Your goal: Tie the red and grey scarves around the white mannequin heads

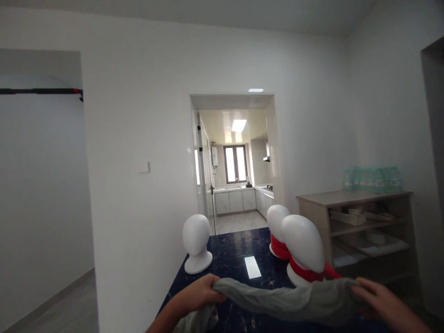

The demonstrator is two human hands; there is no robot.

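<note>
My left hand (pixel 198 295) and my right hand (pixel 383 301) each grip an end of a grey cloth (pixel 287 300), stretched between them low over a dark blue marbled table (pixel 236 259). Three white mannequin heads stand on the table. One bare head (pixel 196 243) is at the left. Two heads at the right, a nearer one (pixel 303 245) and a farther one (pixel 277 222), each wear a red cloth around the neck. The nearer right head stands just behind the grey cloth.
A wooden shelf unit (pixel 360 231) stands against the right wall with trays inside and several water bottles (pixel 373 179) on top. A doorway (pixel 237 162) straight ahead opens onto a kitchen. White walls surround the table; grey floor lies at the left.
</note>
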